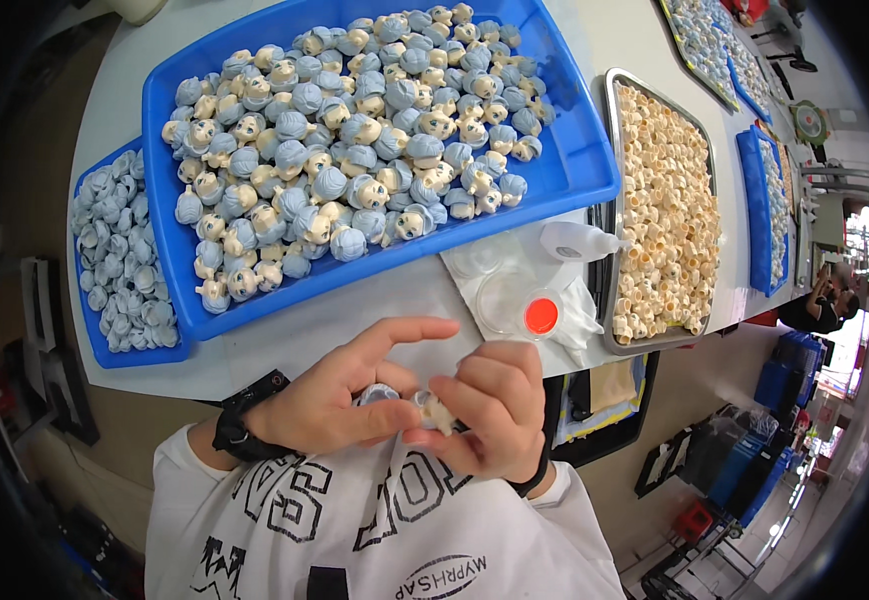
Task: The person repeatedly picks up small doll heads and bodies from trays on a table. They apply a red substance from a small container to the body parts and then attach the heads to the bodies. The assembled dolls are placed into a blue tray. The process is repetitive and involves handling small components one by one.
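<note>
My left hand (pixel 330 395) is in front of my chest, its index finger stretched out and its thumb closed over a small light-blue hair piece (pixel 379 393). Close beside it, my right hand (pixel 495 405) pinches a small cream doll-head part (pixel 435 411) between thumb and fingers. The two parts are held nearly together, and the fingers cover much of both. Beyond my hands, a big blue bin (pixel 395 262) holds many small doll heads with light-blue hair. To its left, a smaller blue tray (pixel 135 358) carries loose light-blue hair pieces.
At the right, a metal tray (pixel 655 343) is full of hollow cream parts. Between it and my hands are a white squeeze bottle (pixel 580 241), a clear dish (pixel 496 300) and a round red item (pixel 541 316). More filled trays line the table; a person (pixel 823 305) is far right.
</note>
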The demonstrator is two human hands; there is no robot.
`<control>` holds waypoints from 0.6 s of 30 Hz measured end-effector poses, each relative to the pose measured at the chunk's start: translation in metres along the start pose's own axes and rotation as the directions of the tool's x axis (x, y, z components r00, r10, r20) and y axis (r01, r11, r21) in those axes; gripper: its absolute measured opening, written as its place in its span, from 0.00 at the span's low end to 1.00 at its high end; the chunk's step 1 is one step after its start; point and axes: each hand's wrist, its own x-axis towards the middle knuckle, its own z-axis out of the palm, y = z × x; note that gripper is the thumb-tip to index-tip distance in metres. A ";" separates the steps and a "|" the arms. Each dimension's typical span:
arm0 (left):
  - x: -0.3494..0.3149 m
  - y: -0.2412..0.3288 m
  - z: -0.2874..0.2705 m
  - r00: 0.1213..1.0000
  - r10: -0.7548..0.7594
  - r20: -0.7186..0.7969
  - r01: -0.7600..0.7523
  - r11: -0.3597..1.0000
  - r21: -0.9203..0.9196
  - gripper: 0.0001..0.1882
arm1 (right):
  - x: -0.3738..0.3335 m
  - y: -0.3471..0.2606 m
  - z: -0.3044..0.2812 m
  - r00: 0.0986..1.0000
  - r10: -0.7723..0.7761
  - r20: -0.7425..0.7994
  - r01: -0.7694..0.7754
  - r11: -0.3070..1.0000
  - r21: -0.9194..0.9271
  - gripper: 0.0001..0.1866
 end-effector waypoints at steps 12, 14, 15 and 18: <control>0.001 -0.004 -0.011 0.967 -0.074 0.242 0.056 0.995 0.080 0.22 | -0.005 0.001 -0.006 0.997 -0.050 -0.066 0.050 0.999 -0.001 0.25; -0.002 -0.007 -0.010 0.993 -0.015 0.114 0.010 0.999 0.043 0.25 | -0.004 0.003 -0.023 0.982 0.057 -0.178 -0.067 0.996 -0.050 0.25; -0.001 -0.011 -0.014 0.993 0.113 0.024 -0.108 0.980 -0.167 0.26 | -0.006 0.007 -0.033 0.967 0.103 -0.231 -0.119 0.991 -0.057 0.26; 0.005 -0.018 -0.021 0.910 0.224 -0.350 -0.354 0.858 -0.371 0.31 | -0.030 0.038 -0.076 0.773 0.347 -0.532 -0.509 0.839 -0.191 0.20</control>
